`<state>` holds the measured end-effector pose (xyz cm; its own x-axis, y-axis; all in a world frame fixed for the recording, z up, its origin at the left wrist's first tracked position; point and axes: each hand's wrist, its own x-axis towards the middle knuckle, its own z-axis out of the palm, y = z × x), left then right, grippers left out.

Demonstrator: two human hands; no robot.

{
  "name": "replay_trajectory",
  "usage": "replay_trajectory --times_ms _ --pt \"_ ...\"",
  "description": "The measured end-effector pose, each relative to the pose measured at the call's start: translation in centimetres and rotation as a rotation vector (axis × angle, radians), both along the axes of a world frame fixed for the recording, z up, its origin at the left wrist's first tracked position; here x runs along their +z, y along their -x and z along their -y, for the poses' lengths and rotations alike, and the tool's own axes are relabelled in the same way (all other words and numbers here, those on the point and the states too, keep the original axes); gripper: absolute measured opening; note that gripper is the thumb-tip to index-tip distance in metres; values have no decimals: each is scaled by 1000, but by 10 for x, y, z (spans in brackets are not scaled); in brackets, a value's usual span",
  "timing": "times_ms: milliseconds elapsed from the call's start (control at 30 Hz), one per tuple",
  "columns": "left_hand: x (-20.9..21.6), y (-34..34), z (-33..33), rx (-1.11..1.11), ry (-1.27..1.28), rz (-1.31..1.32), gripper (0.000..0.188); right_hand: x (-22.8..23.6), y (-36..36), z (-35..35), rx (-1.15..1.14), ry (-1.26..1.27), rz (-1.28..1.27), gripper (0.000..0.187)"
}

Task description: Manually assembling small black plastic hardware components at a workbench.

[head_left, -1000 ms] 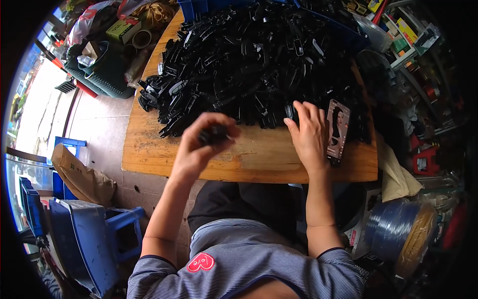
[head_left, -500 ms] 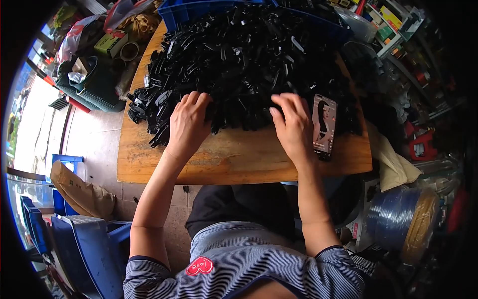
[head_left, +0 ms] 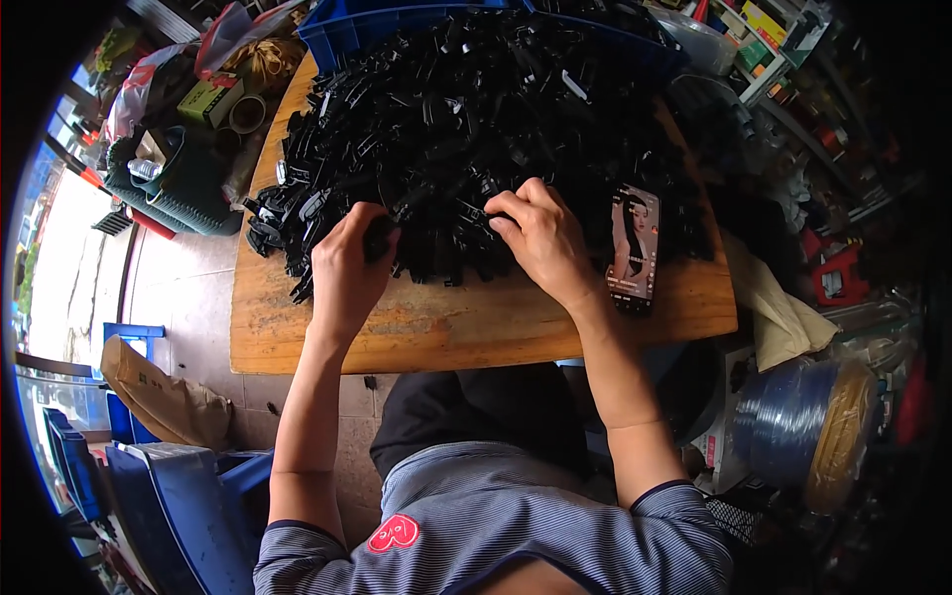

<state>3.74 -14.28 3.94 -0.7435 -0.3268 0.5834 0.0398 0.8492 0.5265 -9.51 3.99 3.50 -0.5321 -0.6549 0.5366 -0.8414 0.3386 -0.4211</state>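
Hands at the near edge of a large heap of small black plastic parts (head_left: 476, 129), which covers most of a wooden counter (head_left: 446, 332). The left hand (head_left: 347, 268) is curled shut around one black part, lifted just clear of the heap's fringe. The right hand (head_left: 540, 238) has its fingers bent and pinched into the parts at the heap's edge; whether it has one gripped cannot be told. Half a second ago both hands lay flat and spread on the pile, so they have since closed and drawn toward each other, which suggests pieces are being picked out singly from the near edge. A phone (head_left: 633, 246) with a lit screen lies on the counter just right of the right hand, touching the heap. A blue crate (head_left: 347, 30) stands at the counter's far end behind the heap. Blue plastic stools (head_left: 188, 506) sit on the floor to the person's left, and a coil of blue hose (head_left: 793, 426) to the right.
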Motion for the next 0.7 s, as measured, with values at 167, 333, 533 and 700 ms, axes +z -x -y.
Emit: replay_trajectory --times_ms 167,333,533,700 --pt "3 -18 -16 -116 -665 -31 14 7 -8 -7 20 71 90 14" --pt "1 -28 -40 -376 -1279 -16 22 15 -52 -24 257 319 817 40" --pt "-21 -26 -46 -509 -1484 33 24 5 -71 -37 334 522 1045 41" --pt "-26 -28 -51 -702 -1828 90 29 22 -8 -45 -323 254 -162 30"
